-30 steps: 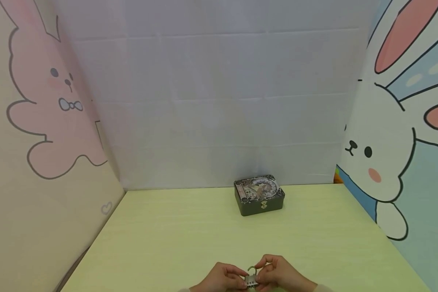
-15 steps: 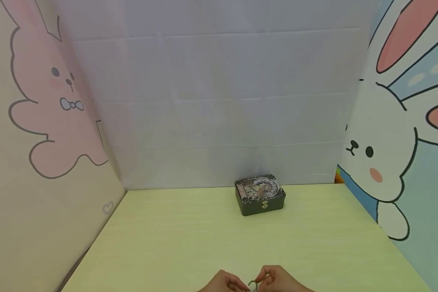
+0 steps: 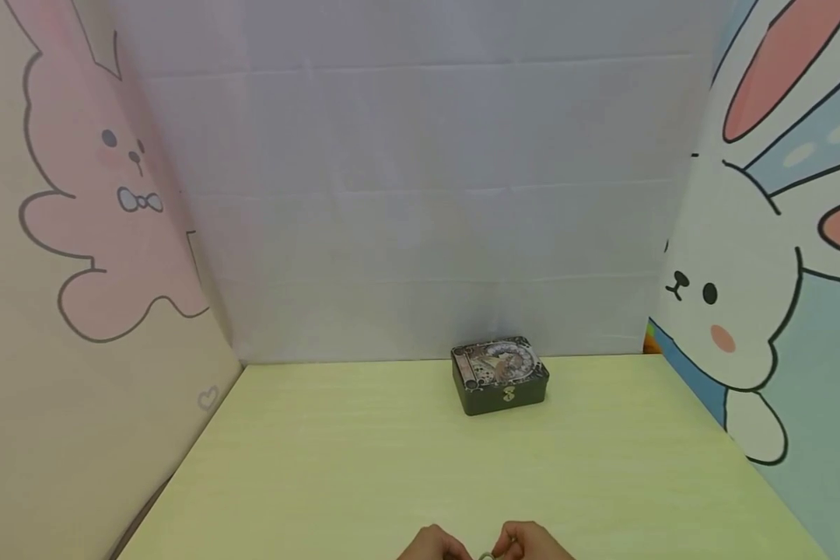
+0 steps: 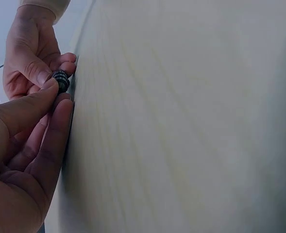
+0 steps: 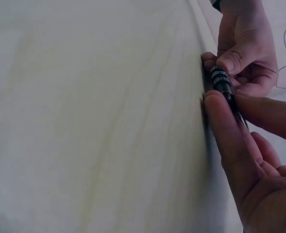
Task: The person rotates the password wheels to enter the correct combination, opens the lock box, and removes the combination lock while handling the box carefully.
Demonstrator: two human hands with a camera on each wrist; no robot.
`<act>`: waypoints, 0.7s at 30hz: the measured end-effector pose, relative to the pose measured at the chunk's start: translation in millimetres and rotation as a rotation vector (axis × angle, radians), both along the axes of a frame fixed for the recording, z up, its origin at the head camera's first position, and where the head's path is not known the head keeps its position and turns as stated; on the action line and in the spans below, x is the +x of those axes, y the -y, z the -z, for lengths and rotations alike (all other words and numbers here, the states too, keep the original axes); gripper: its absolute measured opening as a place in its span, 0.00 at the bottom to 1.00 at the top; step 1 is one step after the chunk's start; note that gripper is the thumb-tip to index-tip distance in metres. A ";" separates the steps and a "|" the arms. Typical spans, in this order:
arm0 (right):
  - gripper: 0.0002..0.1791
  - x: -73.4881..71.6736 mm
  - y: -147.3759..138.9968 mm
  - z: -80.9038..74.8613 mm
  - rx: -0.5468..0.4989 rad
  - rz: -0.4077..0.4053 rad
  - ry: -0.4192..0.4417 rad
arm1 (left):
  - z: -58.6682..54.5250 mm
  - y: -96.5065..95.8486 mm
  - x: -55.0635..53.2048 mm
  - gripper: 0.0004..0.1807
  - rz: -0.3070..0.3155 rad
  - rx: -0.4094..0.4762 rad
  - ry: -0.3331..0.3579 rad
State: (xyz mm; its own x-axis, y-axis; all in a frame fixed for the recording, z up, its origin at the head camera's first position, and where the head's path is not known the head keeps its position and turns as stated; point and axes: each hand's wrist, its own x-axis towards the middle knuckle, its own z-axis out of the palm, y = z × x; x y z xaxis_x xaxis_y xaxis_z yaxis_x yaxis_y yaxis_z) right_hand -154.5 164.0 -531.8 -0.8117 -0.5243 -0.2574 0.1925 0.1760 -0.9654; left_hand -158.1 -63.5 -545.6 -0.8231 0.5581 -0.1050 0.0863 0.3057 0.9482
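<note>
A small combination padlock (image 5: 221, 78) with number dials sits between both hands, low over the table top. In the head view only the curve of its shackle (image 3: 487, 556) shows at the bottom edge; its body is out of frame. My left hand (image 3: 434, 544) pinches one end of the lock between thumb and fingers. The other end is pinched by my right hand (image 3: 530, 541), its thumb and forefinger meeting at the shackle side. The left wrist view shows the dark ridged dials (image 4: 61, 81) between the fingertips of both hands.
A dark tin box (image 3: 500, 376) with a patterned lid and a brass clasp (image 3: 509, 393) stands at the back of the pale yellow-green table (image 3: 322, 451). A white sheet (image 3: 420, 187) hangs behind, and panels with cartoon rabbits rise on both sides.
Both hands have drawn back toward the person with the padlock, so its body has left the bottom of the head view. The tin box stays in its place.
</note>
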 end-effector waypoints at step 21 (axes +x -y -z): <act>0.06 -1.4 4.0 1.1 0.110 0.006 -0.082 | -6.1 -1.2 2.1 0.03 0.020 -0.040 -0.071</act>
